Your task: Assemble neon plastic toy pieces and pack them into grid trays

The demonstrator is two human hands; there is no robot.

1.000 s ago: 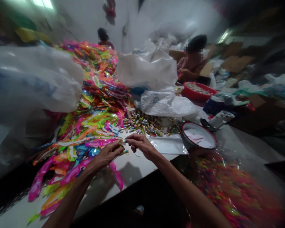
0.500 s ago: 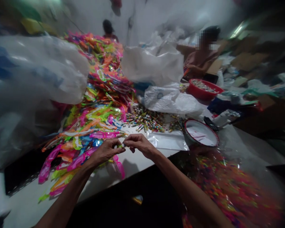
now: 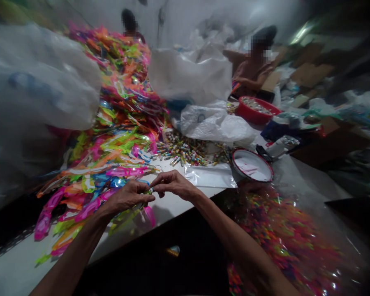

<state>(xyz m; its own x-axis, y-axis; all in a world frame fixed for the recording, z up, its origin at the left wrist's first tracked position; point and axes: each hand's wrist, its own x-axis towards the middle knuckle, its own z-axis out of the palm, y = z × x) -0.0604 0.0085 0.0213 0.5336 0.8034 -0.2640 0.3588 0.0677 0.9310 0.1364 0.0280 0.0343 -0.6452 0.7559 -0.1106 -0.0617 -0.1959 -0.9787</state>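
Observation:
My left hand (image 3: 130,196) is closed around a lime-green plastic piece (image 3: 149,191) with a small pale end, mostly hidden by the fingers. My right hand (image 3: 174,185) pinches at that pale end, its fingertips touching those of my left hand. Beside and beyond my left hand lies a heap of bright pink, orange, green and blue plastic strips (image 3: 120,148). Many small tube-like pieces (image 3: 185,152) with coloured bands are spread just beyond my hands. A clear flat plastic bag (image 3: 210,176) lies to the right of my right hand.
A white basin with a dark red rim (image 3: 253,169) holds pale strips. Behind it stands a red bowl (image 3: 253,115) of small pieces. Large translucent sacks (image 3: 40,78) rise at left; a clear bag of colourful pieces (image 3: 283,238) lies at right. Two people sit at the back.
The view has shifted, so everything sits a little further left and up. Both hands stay together at the green piece, and more of it shows below my left hand.

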